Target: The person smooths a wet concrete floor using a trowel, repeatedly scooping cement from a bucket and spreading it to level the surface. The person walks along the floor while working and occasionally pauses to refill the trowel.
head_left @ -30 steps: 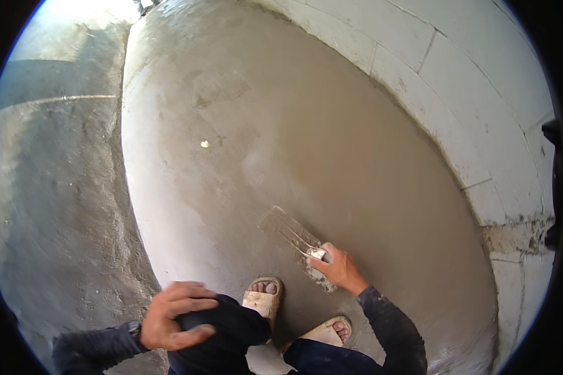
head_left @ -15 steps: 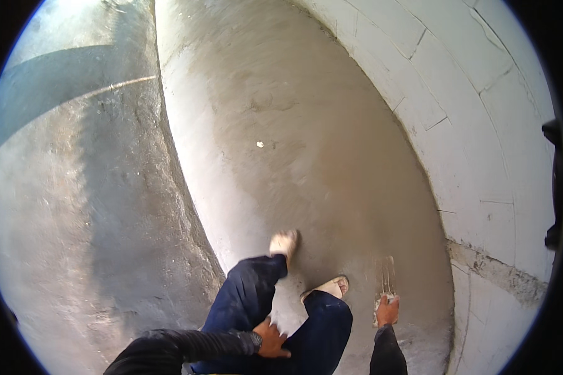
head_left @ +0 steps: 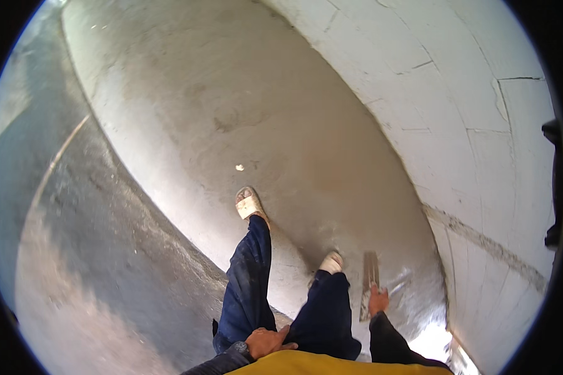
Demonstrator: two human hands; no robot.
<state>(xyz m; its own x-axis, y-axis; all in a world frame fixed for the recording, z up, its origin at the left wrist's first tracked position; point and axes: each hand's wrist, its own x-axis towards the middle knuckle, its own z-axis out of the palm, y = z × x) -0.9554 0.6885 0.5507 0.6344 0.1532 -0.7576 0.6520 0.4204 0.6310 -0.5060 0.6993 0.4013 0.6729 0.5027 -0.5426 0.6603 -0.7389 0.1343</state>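
— What's the ground there?
— A smooth grey-brown cement floor, and on its near right part a rectangular finishing trowel.
— Pointing which way?
— Its long axis runs almost straight ahead of the person, the far end leaning a touch right.
— And the grip?
— The right hand is closed round the handle over the near half, forearm reaching forward from the lower edge.
— The other one?
— The left hand lies on the lap, fingers loosely extended, nothing visible in it; a wristwatch sits behind it.
— Anything in the way?
— The right sandal stands just left of the blade. The left sandal is farther forward, near a small white scrap. A pale block wall bounds the right side; a rougher grey slab, the left.
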